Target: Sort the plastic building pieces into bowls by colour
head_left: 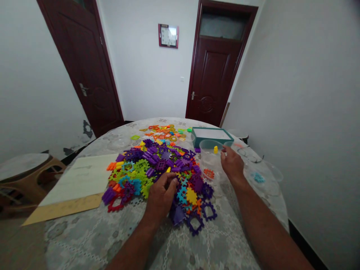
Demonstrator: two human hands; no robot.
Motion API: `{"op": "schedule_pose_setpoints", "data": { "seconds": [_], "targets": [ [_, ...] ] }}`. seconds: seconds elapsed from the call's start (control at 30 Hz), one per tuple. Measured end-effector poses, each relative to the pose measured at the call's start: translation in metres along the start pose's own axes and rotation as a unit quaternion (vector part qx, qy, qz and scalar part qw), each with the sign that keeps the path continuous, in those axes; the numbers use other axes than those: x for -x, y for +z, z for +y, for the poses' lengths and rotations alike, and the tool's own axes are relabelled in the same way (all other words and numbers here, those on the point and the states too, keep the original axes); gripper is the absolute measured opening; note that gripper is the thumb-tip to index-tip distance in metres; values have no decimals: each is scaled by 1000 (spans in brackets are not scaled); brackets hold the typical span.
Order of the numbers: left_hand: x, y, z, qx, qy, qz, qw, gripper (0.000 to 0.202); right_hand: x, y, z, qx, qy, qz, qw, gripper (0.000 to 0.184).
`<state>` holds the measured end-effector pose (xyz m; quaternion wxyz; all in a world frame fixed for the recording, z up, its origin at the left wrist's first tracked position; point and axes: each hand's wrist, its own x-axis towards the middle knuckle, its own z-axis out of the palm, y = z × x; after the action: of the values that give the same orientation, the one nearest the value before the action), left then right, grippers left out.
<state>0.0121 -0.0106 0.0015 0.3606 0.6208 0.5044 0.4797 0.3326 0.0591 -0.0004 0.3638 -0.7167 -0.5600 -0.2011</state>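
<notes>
My left hand (162,189) is over a heap of plastic building pieces (160,161) in purple, green, yellow, blue and red, many with toothed edges. Its thumb and fingers are closed around a small yellow piece (168,170), whose tip shows past the fingers. My right hand (233,164) is beside the rim of a clear plastic tub (206,157), thumb and finger slightly apart. Another small yellow piece (215,149) shows within the tub's outline, a little left of the fingertips. An orange toothed piece (209,173) is low in the tub.
Behind the tub stands a green-edged box (213,134). Clear containers, one with light-blue pieces (258,177), are at right. Orange pieces (161,132) are spread at the back. Left are a pale sheet (81,176) and tan strip (64,208); a stool (25,167) stands beyond the table.
</notes>
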Motion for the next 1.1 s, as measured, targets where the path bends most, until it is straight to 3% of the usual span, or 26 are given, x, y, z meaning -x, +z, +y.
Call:
{"op": "schedule_pose_setpoints", "data": {
  "seconds": [0.1, 0.23, 0.43, 0.53, 0.63, 0.7, 0.8, 0.87, 1.0, 1.1],
  "targets": [
    [0, 0, -3, -31, 11, 3, 999, 24, 5, -9, -9, -39, -34, 40, 998, 30],
    [0, 0, -7, -43, 25, 26, 998, 23, 21, -29, -33, -155, -140, 89, 974, 24],
    [-3, -6, -6, -17, 42, 80, 996, 28, 44, -45, -58, -268, -228, 64, 934, 24],
    [0, -5, 3, -87, 84, 50, 991, 27, 46, -44, -59, -282, -232, 45, 930, 24],
    [18, 9, 13, -214, 165, -30, 962, 34, 44, -46, -56, -286, -217, 44, 932, 24],
    [37, 26, 17, -293, 193, -61, 934, 58, 42, -48, -54, -290, -208, 53, 933, 24],
    [64, 55, 17, -406, 184, -65, 893, 101, 38, -51, -52, -297, -202, 65, 931, 24],
    [74, 69, 13, -455, 169, -62, 872, 115, 37, -52, -51, -300, -203, 67, 930, 24],
    [70, 77, 1, -508, 119, -71, 850, 124, 37, -53, -50, -310, -215, 74, 923, 22],
    [63, 73, -8, -516, 107, -75, 847, 115, 37, -55, -51, -315, -220, 78, 920, 23]
  ]
}}
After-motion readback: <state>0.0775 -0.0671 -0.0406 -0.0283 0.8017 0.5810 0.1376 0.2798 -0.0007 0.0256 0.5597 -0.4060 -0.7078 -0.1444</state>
